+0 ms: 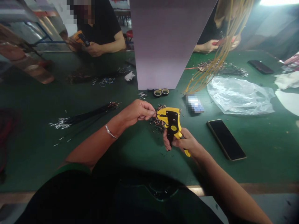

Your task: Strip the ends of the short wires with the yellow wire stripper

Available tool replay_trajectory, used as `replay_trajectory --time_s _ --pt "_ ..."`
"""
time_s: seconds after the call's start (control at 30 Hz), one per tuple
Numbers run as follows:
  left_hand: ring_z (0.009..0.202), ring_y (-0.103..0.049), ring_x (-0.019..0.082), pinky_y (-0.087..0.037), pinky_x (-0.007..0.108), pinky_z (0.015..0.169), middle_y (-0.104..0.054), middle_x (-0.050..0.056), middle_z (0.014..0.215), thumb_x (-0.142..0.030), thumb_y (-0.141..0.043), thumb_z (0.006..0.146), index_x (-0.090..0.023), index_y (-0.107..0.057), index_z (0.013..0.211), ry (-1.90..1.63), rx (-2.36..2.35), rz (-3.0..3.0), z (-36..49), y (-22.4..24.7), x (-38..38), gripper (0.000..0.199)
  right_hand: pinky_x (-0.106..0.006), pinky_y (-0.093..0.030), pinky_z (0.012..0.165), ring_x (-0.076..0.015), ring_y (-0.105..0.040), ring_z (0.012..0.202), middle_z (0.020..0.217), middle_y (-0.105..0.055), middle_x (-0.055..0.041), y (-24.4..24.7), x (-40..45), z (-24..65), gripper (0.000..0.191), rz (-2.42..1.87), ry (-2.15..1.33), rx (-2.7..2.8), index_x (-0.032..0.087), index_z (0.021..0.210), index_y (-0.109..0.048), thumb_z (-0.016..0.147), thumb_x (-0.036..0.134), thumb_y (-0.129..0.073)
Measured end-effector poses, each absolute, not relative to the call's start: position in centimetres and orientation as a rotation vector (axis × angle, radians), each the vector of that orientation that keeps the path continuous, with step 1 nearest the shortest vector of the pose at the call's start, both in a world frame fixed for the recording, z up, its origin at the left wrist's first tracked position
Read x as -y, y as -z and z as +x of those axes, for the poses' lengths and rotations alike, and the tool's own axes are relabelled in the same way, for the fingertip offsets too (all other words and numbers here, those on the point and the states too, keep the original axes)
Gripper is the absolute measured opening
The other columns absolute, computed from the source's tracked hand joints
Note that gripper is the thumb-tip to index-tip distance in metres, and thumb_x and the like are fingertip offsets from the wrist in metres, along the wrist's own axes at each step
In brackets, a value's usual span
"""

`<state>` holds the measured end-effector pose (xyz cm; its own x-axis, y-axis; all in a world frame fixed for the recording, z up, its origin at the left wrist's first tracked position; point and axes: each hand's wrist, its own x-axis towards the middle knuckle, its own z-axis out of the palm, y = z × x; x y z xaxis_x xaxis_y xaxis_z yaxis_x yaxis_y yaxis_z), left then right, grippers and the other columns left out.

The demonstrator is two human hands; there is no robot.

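My right hand [184, 142] is closed around the grip of a yellow and black self-adjusting wire stripper [172, 124]. My left hand [137, 112] pinches its fingertips right at the stripper's jaws, apparently on a thin wire, though the wire is mostly hidden. Beneath the jaws lies a loose heap of copper-coloured wire scraps [157, 122] on the green work mat [130, 161]. To the left of my left hand, a bundle of black wires with bare metal ends [86, 115] lies on the mat.
Two tape rolls [161, 92] stand by a grey partition [168, 40]. To the right lie a smartphone [226, 140] and a clear plastic bag [240, 95]. Across the table, co-workers' hands [80, 43] hold a yellow tool, and yellow cables [224, 37] hang beyond the partition.
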<state>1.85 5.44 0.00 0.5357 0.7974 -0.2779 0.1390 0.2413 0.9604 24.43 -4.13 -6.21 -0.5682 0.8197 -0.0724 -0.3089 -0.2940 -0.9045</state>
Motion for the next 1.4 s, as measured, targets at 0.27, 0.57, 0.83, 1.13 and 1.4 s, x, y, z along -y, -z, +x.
replay_trajectory --time_s 0.27,0.57,0.83,1.13,1.4 --pt "0.039 -0.032 0.003 -0.015 0.023 0.043 -0.053 0.001 0.046 -0.010 -0.067 0.072 -0.011 -0.070 0.064 -0.548 -0.986 1.169 2.58 -0.39 -4.85 0.009 -0.035 -0.054 0.059 -0.0155 -0.059 0.056 0.070 -0.066 -0.0016 6.12 4.23 24.34 0.030 -0.699 -1.926 1.155 0.015 0.093 -0.067 0.063 0.012 -0.067" --pt "0.038 -0.028 0.002 -0.011 0.025 0.043 -0.052 0.000 0.047 -0.008 -0.065 0.074 -0.011 -0.069 0.064 -0.543 -0.994 1.081 2.66 -0.65 -4.90 0.011 -0.034 -0.053 0.059 -0.0157 -0.060 0.057 0.070 -0.066 -0.0014 5.87 4.32 24.36 0.030 -0.722 -1.904 1.147 0.016 0.092 -0.067 0.063 0.012 -0.065" --pt "0.039 -0.028 0.002 -0.011 0.025 0.044 -0.052 0.001 0.047 -0.008 -0.064 0.074 -0.011 -0.069 0.064 -0.526 -0.982 1.086 2.70 -0.45 -4.72 0.011 -0.034 -0.053 0.060 -0.0156 -0.061 0.058 0.072 -0.066 -0.0015 6.24 4.39 24.47 0.031 -0.732 -1.909 1.167 0.016 0.094 -0.067 0.064 0.010 -0.064" --pt "0.038 -0.030 0.002 -0.012 0.023 0.042 -0.051 0.000 0.047 -0.008 -0.064 0.074 -0.011 -0.067 0.064 -0.516 -0.988 1.096 2.68 -0.48 -4.68 0.011 -0.034 -0.055 0.058 -0.0141 -0.058 0.055 0.069 -0.065 -0.0011 6.49 4.46 24.29 0.027 -0.713 -1.915 1.144 0.014 0.092 -0.066 0.065 0.011 -0.067" --pt "0.038 -0.031 0.002 -0.012 0.021 0.042 -0.052 0.000 0.046 -0.007 -0.063 0.073 -0.011 -0.067 0.065 -0.532 -1.013 1.115 2.70 -0.22 -4.75 0.010 -0.031 -0.051 0.053 -0.0121 -0.056 0.051 0.067 -0.063 -0.0005 6.44 4.81 24.12 0.023 -0.731 -1.897 1.105 0.013 0.089 -0.066 0.067 0.011 -0.066"
